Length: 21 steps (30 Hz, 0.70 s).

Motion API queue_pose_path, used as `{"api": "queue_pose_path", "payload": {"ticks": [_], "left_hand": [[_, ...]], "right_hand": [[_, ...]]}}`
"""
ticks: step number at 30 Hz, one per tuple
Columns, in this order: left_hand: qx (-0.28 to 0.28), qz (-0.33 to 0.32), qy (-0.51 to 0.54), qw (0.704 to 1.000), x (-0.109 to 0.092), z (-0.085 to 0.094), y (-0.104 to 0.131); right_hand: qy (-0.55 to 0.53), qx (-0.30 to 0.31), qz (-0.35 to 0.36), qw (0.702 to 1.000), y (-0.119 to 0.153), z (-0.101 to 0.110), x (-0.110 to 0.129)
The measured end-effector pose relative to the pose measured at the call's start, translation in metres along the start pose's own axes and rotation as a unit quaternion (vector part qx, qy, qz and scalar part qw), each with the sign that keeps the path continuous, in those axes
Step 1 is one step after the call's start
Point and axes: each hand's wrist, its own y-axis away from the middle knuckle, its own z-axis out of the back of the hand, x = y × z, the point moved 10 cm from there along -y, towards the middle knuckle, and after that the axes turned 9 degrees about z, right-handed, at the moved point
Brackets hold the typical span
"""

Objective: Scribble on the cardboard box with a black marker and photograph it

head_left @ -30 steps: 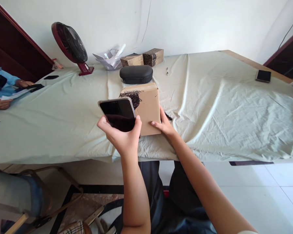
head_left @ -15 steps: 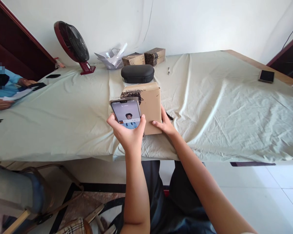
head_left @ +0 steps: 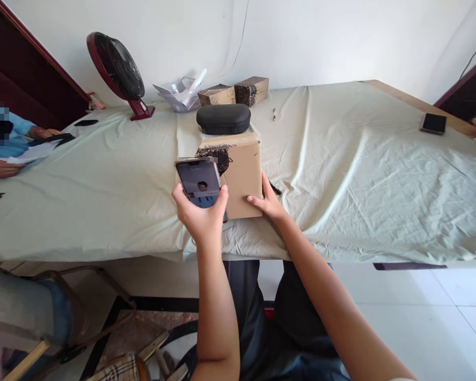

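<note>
Cardboard box [head_left: 241,174] sits near the front edge of the cloth-covered table [head_left: 360,174], its long axis running away from the person toward the far wall. The right hand [head_left: 267,203] rests against the box's near right corner, fingers spread along the lower edge and side in a loose hold rather than a closed grip. The left hand [head_left: 200,214] is raised just in front of the box's near left corner and clasps a smartphone [head_left: 200,182] from below, thumb on one edge and fingers on the other, lit screen facing the camera. The phone stands upright, tilted slightly left, and overlaps the box's left face in this view; whether it touches the box cannot be told. So the box lies directly ahead of both hands, with the right hand on it and the left occupied. Beyond the box lies a black zip case [head_left: 223,118], well apart from the hands.
</note>
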Motion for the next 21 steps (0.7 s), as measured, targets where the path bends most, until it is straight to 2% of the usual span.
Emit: {"api": "queue_pose_path", "payload": {"ticks": [3,5,7,10,12,16,21], "left_hand": [[-0.019,0.003,-0.059,0.998,0.024,0.015,-0.02],[-0.029,0.035,-0.117,0.992,0.051,0.026,-0.04],[-0.012,0.078,-0.207,0.975,0.08,0.028,-0.063],[0.101,0.154,-0.378,0.907,0.132,0.004,-0.091],[0.122,0.164,-0.405,0.891,0.152,-0.012,-0.106],[0.135,0.149,-0.442,0.874,0.177,-0.042,-0.121],[0.146,0.145,-0.472,0.858,0.19,-0.055,-0.124]], "right_hand": [[-0.012,-0.012,-0.005,1.0,0.0,0.001,-0.002],[-0.012,-0.017,-0.008,1.0,0.0,0.002,-0.004],[-0.013,-0.017,-0.008,1.0,-0.001,0.002,-0.006],[-0.013,-0.009,-0.002,1.0,-0.002,0.001,-0.008],[-0.005,-0.007,0.0,1.0,-0.003,0.002,-0.009],[0.004,-0.002,0.0,1.0,-0.003,0.003,-0.011],[0.006,0.014,-0.002,1.0,-0.002,0.001,-0.012]]}}
